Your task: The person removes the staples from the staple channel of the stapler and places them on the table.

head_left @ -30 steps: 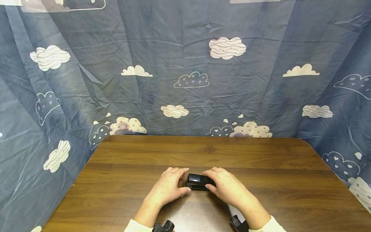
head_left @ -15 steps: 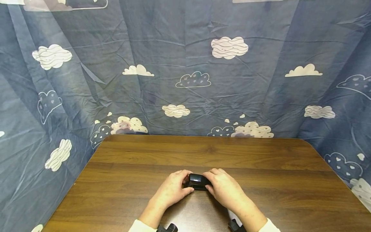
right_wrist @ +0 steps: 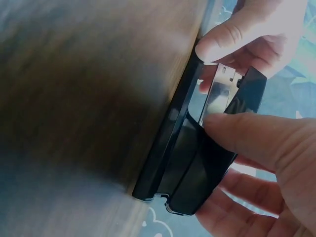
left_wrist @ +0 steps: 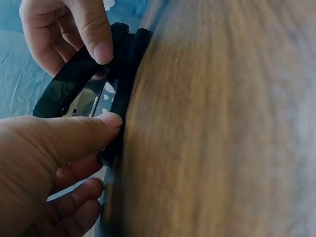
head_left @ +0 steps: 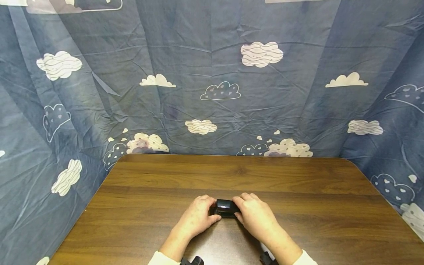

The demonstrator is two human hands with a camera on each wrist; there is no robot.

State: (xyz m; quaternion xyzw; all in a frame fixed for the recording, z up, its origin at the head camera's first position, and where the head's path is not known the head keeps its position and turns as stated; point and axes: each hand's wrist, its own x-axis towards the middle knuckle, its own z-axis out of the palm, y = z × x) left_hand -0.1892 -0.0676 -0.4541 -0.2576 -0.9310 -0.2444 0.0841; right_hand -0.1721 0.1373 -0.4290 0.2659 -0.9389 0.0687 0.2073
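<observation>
- Two pale sleeves (head_left: 163, 259) sit nearest us, with black wrist devices (head_left: 197, 261) inside the forearms (head_left: 183, 235).
- Next, the black stapler (head_left: 227, 206) lies crosswise between the hands, spread end toward the left hand (head_left: 198, 215); we can't tell whether its base (right_wrist: 169, 126) fully touches the tabletop (head_left: 172, 173).
- Left hand pinches the base's tip at the spread end; we'd guess that steadies the lower part.
- Right hand (head_left: 254, 212) grips the upper part (right_wrist: 210, 163) more toward the hinge end, thumb one side, fingers the other, probably to control the spread: we see the metal strip (right_wrist: 217, 89) standing apart from the base.
- Pose: hands apart from each other, both clamped on the stapler, thumbs on our side, forearms angling inward from the near edge.
- Farthest, we have blue cloth (head_left: 185, 55) with white clouds hanging behind the tabletop.
</observation>
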